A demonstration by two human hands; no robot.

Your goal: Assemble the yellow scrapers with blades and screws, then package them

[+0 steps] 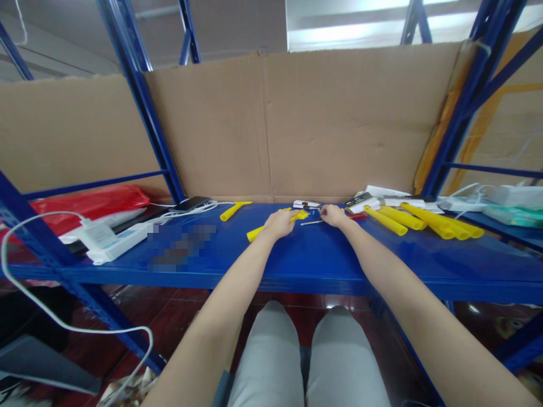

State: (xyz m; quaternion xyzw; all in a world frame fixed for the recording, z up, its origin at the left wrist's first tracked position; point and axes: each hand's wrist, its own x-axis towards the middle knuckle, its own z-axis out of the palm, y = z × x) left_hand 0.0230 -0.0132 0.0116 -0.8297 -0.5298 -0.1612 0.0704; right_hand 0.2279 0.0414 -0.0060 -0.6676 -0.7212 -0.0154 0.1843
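Observation:
My left hand point(280, 223) is closed around a yellow plastic tube point(255, 234), whose wider flat end sticks out past my fingers. Just to its right, my right hand point(333, 215) has its fingertips pinched together low over the blue shelf; whatever is between them is too small to make out. A thin metal shaft point(311, 223) lies in front of the right fingers, and a red handle point(357, 216) shows on that hand's other side, looking like one screwdriver. Small bits lie between the hands, beside a white and black packet point(306, 204).
Several yellow tubes point(424, 221) lie on the right of the blue shelf point(305, 265), before papers and packets point(367, 202). Another yellow piece point(235, 210) lies left. A white power strip point(121, 243), cables, a phone point(193, 203) and a red bag point(93, 206) fill the left end. Cardboard point(331, 124) stands behind.

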